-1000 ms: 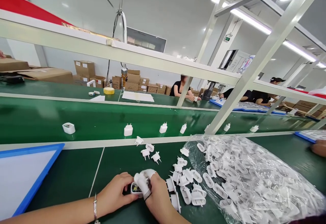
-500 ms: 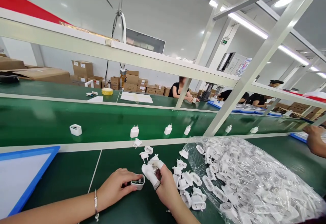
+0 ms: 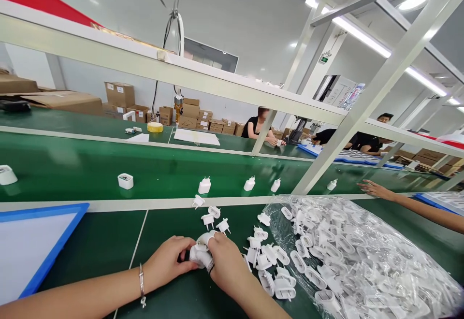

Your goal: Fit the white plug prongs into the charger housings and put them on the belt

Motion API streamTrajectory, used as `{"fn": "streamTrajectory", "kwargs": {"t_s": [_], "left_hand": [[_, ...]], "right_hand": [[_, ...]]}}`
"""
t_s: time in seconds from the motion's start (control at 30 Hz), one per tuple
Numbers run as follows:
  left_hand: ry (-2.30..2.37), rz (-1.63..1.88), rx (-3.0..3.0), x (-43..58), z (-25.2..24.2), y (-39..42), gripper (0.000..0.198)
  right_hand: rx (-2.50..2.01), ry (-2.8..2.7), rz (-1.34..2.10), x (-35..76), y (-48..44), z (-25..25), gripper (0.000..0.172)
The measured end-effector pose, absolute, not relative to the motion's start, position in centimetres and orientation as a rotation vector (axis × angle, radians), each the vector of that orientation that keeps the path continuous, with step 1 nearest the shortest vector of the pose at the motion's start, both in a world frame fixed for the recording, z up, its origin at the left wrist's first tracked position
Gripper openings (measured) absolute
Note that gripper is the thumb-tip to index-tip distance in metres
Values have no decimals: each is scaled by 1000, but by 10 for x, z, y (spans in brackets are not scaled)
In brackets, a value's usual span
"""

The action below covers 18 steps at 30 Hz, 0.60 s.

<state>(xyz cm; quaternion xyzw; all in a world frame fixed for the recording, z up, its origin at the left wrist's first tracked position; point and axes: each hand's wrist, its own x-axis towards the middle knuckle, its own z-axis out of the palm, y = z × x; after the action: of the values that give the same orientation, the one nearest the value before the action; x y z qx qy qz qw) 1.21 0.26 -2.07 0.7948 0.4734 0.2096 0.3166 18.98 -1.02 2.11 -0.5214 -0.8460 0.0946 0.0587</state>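
L hand (image 3: 168,257): yours, fingers curled, holding white plastic adapter piece (image 3: 200,255) from the L.
R hand (image 3: 226,256): yours, closed on same piece from the R.
Piece: smooth, rounded, partly hidden by your hands, above green surface (image 3: 90,246).
Nearby: loose plug pieces (image 3: 263,256), white plastic w/ flat pins, just R of your R hand.
Bag: clear crinkled poly bag (image 3: 348,256), full of more white parts, R of loose ones.
Belt: white chargers (image 3: 205,185), upright on green belt (image 3: 72,176).
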Motion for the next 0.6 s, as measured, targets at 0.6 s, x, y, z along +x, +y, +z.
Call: {"fn": "streamTrajectory", "kwargs": {"t_s": [0.6], "left_hand": [[1231, 540, 2070, 12, -18, 2, 15]], "right_hand": [[-1585, -2726, 320, 187, -3, 44, 25]]}}
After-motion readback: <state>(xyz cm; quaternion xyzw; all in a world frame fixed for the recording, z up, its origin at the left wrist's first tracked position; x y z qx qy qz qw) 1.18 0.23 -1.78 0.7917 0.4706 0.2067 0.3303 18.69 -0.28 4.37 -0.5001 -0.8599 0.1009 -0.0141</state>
